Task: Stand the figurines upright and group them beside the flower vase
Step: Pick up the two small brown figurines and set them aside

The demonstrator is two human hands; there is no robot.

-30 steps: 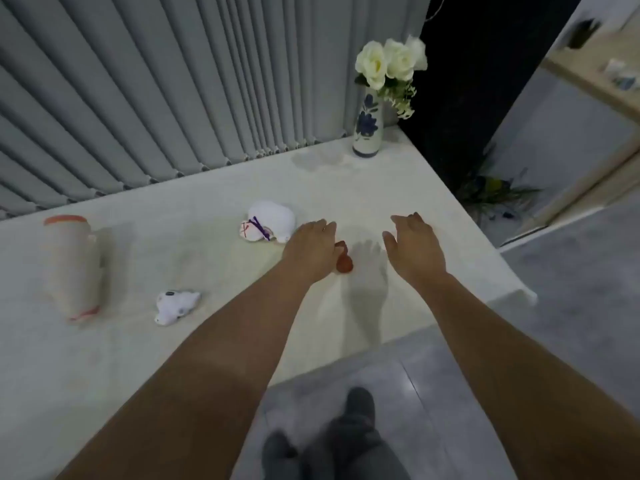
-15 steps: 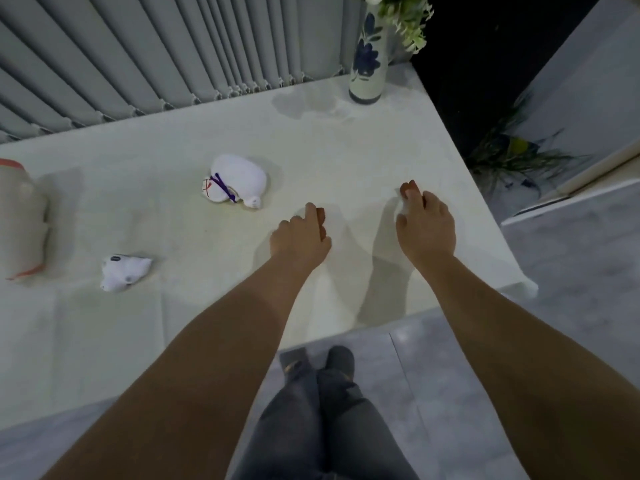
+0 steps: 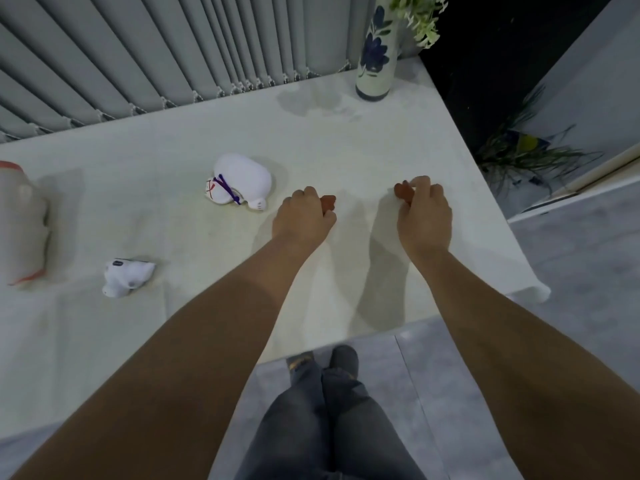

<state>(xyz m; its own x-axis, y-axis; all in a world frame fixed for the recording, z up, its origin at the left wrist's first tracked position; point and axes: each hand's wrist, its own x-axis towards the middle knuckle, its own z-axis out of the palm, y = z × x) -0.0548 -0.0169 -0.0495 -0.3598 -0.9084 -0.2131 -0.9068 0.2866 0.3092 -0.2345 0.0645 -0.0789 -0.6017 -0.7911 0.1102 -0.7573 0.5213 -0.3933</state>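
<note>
My left hand (image 3: 302, 220) is closed on a small reddish-brown figurine (image 3: 328, 202) near the table's middle. My right hand (image 3: 424, 216) pinches a second small reddish-brown figurine (image 3: 403, 192) to the right of it. A white figurine with a purple ribbon (image 3: 239, 183) lies on its side left of my left hand. A smaller white figurine (image 3: 126, 277) lies tipped further left. A large pale figurine with red trim (image 3: 20, 223) lies at the left edge. The white vase with blue flowers (image 3: 375, 60) stands at the far right corner.
The white table (image 3: 346, 140) ends at a right edge beside a dark gap and a floor plant (image 3: 526, 150). Grey vertical blinds (image 3: 173, 46) run along the back. The front edge is close to my legs.
My left hand has kept hold of one brown figurine, and my right hand has picked up a second one. The view has tilted down, cutting off the flowers.
</note>
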